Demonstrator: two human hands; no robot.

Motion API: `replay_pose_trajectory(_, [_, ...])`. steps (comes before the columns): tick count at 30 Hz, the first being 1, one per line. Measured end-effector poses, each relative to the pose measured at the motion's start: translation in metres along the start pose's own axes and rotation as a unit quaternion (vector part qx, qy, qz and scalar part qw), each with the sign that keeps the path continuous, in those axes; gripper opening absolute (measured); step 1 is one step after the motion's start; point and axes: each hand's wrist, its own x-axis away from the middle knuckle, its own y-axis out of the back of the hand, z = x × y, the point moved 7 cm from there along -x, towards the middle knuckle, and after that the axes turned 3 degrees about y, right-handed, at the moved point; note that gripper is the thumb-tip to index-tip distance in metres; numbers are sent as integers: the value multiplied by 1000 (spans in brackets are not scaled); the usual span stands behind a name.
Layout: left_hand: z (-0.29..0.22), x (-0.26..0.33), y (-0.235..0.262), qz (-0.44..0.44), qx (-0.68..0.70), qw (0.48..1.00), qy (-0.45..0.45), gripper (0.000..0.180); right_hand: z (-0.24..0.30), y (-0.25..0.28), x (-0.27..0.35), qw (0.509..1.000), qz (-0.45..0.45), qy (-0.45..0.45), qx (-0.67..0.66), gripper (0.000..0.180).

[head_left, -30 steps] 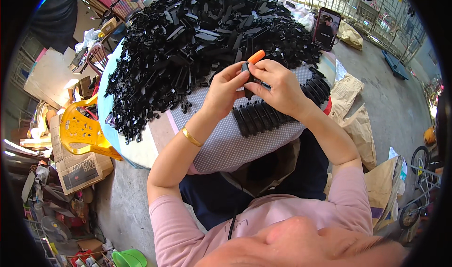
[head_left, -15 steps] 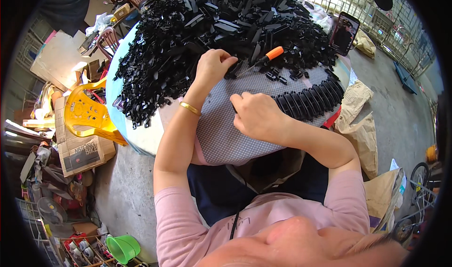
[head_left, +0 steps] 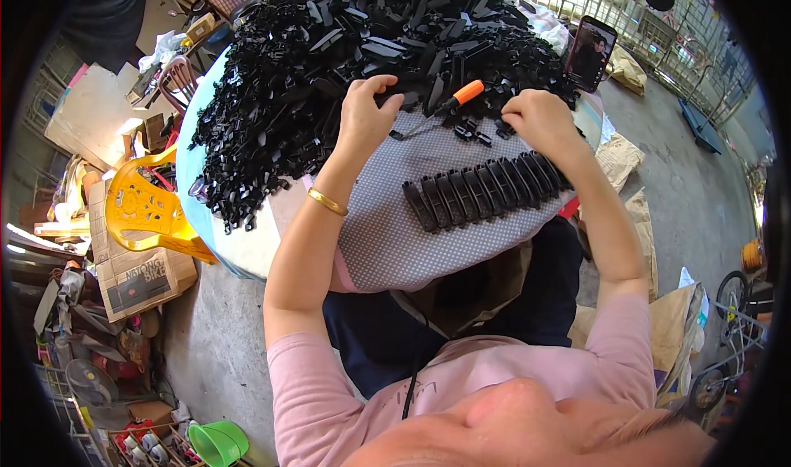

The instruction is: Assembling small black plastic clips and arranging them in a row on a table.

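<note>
The orange-handled screwdriver lies on the worktop with its long axis slanting: the metal tip points left and toward the person, the handle points right and away. It lies between the two hands, and neither hand grips it. The left hand is just beside its tip end, at the edge of the black pile; its fingers are half curled, with a gap to the thumb, and nothing is seen in this gap. The right hand is to the right of the screwdriver and is the nearer one to its handle; its fingers are bent together, but I am not able to see whether they pinch something. Small black pieces lie just on the person's side of the handle. Nearer to the person than the screwdriver, apart from it, the row of black strips runs left to right.
</note>
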Motion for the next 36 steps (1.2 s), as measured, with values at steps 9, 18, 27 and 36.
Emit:
replay_pose_trajectory(9, [-1,8,-16,169,249,945,131,31,-4,-42,-5,998,60,5,33,20])
replay_pose_trajectory(18, [-8,12,-31,236,391,877,151,41,-3,-26,-12,999,-22,24,34,14])
replay_pose_trajectory(27, [-18,22,-40,274,406,864,114,30,39,8,-2,875,-74,14,-478,18])
replay_pose_trajectory(36, [-41,37,-50,317,503,797,107,35,77,40,11,903,-308,186,-233,12])
